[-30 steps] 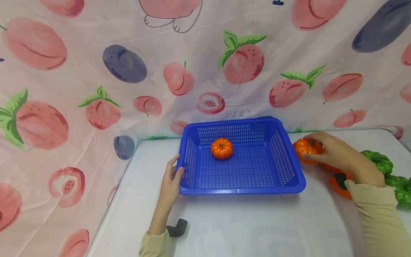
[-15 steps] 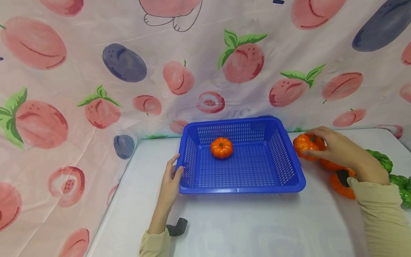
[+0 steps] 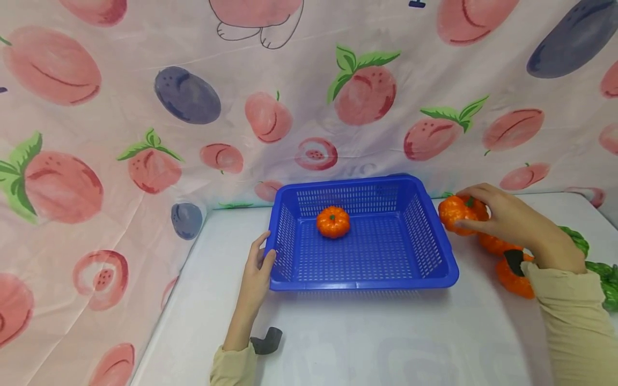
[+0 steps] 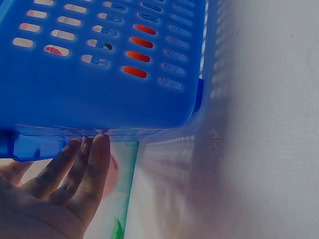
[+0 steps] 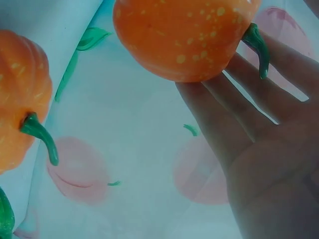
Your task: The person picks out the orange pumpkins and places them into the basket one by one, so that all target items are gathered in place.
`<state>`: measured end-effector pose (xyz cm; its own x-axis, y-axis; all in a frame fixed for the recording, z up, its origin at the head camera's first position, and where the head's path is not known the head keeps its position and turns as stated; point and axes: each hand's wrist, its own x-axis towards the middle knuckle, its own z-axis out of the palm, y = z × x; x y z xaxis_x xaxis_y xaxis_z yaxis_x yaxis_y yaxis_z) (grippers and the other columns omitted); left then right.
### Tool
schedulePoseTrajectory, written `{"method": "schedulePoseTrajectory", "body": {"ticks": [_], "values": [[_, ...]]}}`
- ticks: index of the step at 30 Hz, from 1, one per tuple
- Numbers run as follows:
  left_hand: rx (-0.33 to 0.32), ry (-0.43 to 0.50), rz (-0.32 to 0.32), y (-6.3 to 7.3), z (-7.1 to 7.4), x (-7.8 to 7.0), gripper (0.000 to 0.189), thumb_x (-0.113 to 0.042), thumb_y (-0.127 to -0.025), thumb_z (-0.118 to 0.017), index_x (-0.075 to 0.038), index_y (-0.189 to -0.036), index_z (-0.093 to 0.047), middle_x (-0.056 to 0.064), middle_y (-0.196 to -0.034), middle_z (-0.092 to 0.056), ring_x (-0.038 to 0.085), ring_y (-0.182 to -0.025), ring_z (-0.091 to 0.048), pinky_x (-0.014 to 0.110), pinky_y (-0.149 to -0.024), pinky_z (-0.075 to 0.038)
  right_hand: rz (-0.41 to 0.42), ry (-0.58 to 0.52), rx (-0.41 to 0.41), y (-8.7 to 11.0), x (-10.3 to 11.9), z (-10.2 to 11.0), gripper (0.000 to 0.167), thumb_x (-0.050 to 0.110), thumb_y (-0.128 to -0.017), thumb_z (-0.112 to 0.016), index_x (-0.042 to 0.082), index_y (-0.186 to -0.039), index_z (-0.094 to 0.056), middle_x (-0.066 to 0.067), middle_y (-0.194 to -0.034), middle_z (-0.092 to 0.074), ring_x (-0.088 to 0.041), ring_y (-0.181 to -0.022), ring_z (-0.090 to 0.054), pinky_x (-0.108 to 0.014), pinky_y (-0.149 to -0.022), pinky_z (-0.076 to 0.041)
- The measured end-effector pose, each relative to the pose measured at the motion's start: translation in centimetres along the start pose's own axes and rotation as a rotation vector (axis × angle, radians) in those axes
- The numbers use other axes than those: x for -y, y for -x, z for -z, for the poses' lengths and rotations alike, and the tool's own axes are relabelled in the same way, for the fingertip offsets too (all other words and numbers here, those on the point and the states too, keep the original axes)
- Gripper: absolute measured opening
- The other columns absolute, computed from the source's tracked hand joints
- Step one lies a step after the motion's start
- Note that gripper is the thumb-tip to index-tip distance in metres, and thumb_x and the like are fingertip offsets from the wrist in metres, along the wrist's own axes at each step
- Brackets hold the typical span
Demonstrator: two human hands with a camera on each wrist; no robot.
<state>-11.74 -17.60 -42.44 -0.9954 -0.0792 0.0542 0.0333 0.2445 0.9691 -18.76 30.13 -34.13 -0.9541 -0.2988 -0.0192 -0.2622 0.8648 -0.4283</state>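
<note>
My right hand grips a small orange pumpkin just outside the right rim of a blue plastic basket. In the right wrist view, that pumpkin shows yellow specks and a curved green stem, with fingers behind it. At the basket's left side, my left hand touches the rim. The left wrist view shows the left hand's fingers extended, their tips against the basket. Inside the basket, toward the back left, sits another orange pumpkin.
Below the right hand lie an orange pumpkin and an orange piece with a dark green top. Green ribbed vegetables are partly hidden by the right arm. A dark bent object is beside the left wrist. Fruit-print cloth hangs behind.
My right hand has shifted slightly up and away with the pumpkin, uncovering more of the orange pieces below it. The left hand and basket have stayed in place.
</note>
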Motion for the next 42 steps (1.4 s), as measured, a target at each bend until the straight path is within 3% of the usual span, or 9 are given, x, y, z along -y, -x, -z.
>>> {"method": "schedulePoseTrajectory", "body": {"ticks": [10,30,42], "values": [[0.006,0.002,-0.002,0.0,0.0,0.0,0.049,-0.024,-0.107,-0.046,-0.018,-0.153,-0.034,0.024,-0.131,-0.057,0.035,-0.117,-0.058,0.046,-0.098,-0.044,0.012,0.023,-0.017,-0.2,0.3,0.4,0.075,0.046,-0.085,-0.076,-0.001,-0.138,-0.05,-0.028,-0.141,-0.042,-0.049,-0.127,-0.04,-0.07,-0.101,-0.032],[-0.004,-0.011,-0.009,0.0,0.0,0.0,0.048,-0.023,-0.107,-0.046,-0.017,-0.153,-0.034,0.025,-0.131,-0.057,0.036,-0.118,-0.058,0.05,-0.1,-0.042,0.032,0.024,-0.032,-0.5,1.6,1.3,0.073,0.047,-0.085,-0.076,0.002,-0.137,-0.051,-0.027,-0.145,-0.039,-0.048,-0.132,-0.036,-0.07,-0.103,-0.03],[-0.008,-0.015,-0.015,-0.1,0.0,0.0,0.048,-0.022,-0.107,-0.045,-0.016,-0.153,-0.035,0.026,-0.131,-0.058,0.037,-0.117,-0.058,0.051,-0.1,-0.043,0.072,0.028,-0.048,-0.8,2.3,1.4,0.068,0.039,-0.086,-0.078,0.002,-0.136,-0.052,-0.025,-0.143,-0.042,-0.045,-0.132,-0.037,-0.068,-0.104,-0.032]]}}
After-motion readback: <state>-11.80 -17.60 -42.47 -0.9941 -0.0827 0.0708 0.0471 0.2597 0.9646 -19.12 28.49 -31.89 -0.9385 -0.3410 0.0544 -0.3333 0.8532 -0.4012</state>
